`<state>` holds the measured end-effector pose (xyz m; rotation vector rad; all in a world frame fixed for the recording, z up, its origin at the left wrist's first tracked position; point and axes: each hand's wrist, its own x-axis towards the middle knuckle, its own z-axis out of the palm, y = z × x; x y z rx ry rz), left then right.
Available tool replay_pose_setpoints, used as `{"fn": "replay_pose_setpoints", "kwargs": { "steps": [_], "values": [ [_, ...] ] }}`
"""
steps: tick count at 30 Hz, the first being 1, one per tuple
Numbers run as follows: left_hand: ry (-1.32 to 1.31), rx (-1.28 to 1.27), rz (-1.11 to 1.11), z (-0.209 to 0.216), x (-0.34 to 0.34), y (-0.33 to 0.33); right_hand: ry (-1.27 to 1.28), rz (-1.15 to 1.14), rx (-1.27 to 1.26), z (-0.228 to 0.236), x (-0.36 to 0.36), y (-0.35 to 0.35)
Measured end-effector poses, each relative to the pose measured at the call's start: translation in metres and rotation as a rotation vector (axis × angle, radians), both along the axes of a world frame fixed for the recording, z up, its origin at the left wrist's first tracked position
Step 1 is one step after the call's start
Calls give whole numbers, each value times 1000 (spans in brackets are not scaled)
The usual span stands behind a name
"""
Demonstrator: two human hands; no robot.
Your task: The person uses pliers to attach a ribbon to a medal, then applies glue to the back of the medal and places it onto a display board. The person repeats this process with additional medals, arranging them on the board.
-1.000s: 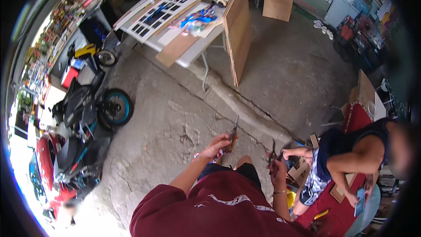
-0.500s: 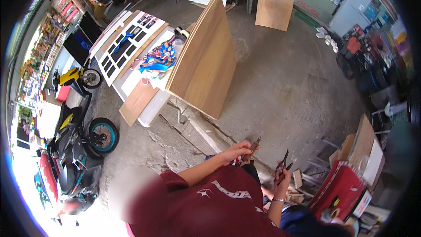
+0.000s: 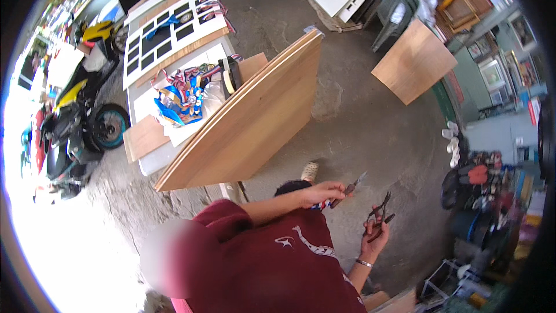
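Note:
My left hand (image 3: 325, 193) is closed round a small knife (image 3: 351, 188) with a brown handle, its blade pointing up and to the right. A strip of red, white and blue ribbon (image 3: 321, 204) shows just below those fingers; its other end is hidden by my arm. To the right and a little lower, my right hand (image 3: 375, 240) grips dark pliers (image 3: 380, 214), with their arms spread apart. The knife and pliers are held apart in the air above the grey floor (image 3: 353, 150). My maroon shirt fills the lower middle.
A stack of tall wooden boards (image 3: 255, 133) leans beside a table with white frames (image 3: 174, 32) and a heap of medals with ribbons (image 3: 184, 95). Another wooden board (image 3: 414, 61) stands beyond. Motorbikes (image 3: 72, 133) are at left; shoes (image 3: 452, 142) and clutter line the right.
The view has swung round, bringing the wooden boards nearer and lower. A patterned shoe has come into view past my left arm. The red-covered stand at lower right has left view. Both tools remain held.

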<state>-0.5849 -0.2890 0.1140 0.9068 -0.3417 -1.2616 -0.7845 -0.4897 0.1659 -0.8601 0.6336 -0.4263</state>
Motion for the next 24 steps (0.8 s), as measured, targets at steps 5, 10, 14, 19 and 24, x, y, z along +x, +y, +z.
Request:
{"fn": "replay_pose_setpoints", "kwargs": {
  "steps": [5, 10, 14, 19, 24],
  "values": [
    [115, -91, 125, 37, 131, -82, 57, 54, 13, 11, 145, -91],
    [84, -126, 326, 46, 255, -127, 26, 267, 3, 14, 310, -167],
    [43, 36, 453, 45, 359, -148, 98, 431, -20, -13, 450, -228],
    [96, -5, 824, 52, 454, -178, 198, 747, -146, -7, 664, -258],
    [213, -120, 1145, 44, 544, -176, 46, 1137, -188, 22, 877, -241]
  ]
}}
